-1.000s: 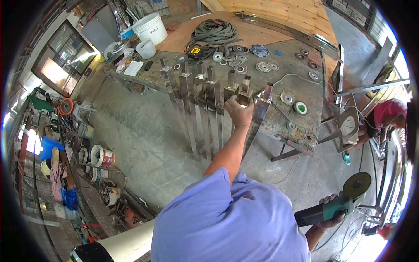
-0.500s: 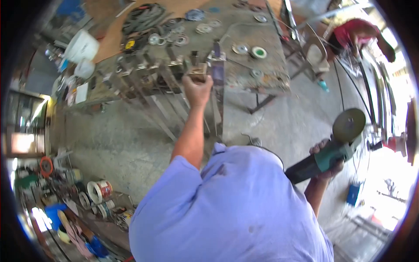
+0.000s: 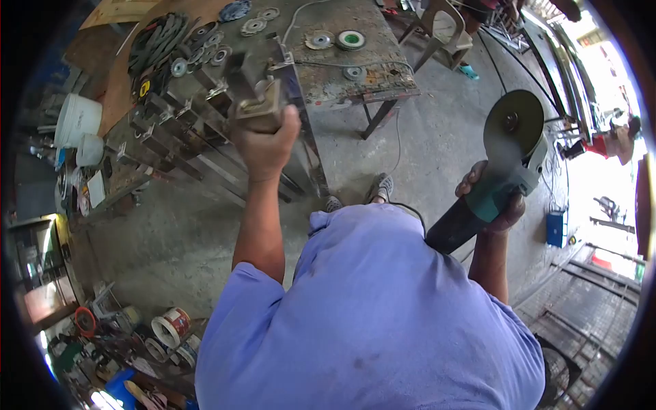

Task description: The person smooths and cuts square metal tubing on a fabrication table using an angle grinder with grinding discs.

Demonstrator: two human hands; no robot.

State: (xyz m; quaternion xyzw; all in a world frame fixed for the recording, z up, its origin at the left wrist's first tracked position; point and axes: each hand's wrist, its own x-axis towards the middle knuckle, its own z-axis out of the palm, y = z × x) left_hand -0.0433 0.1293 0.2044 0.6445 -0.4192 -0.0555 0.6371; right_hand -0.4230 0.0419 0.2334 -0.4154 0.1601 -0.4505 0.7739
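My left hand [image 3: 268, 152] is closed around a metal piece [image 3: 261, 113] with a square, open-looking end. It overlaps the row of square metal tubes [image 3: 181, 113] at the table's edge, and motion blurs it. On the right, my right hand [image 3: 509, 213] grips an angle grinder [image 3: 486, 201] by its dark and teal body, fingers wrapped round from both sides. The grinder's large round disc [image 3: 514, 123] points up and away from me, well apart from the tubes.
On the worktable [image 3: 328, 83] lie several grinding discs [image 3: 351, 39], a coil of dark hose [image 3: 160, 44] and a grey cable. White buckets [image 3: 78, 119] stand at its left. A plastic chair [image 3: 441, 31] and a person [image 3: 502, 10] are beyond; a blue box [image 3: 557, 229] sits right.
My left hand and the metal piece look larger and nearer, shifted left. My view has turned, and the grinder, still in my right hand, appears further left.
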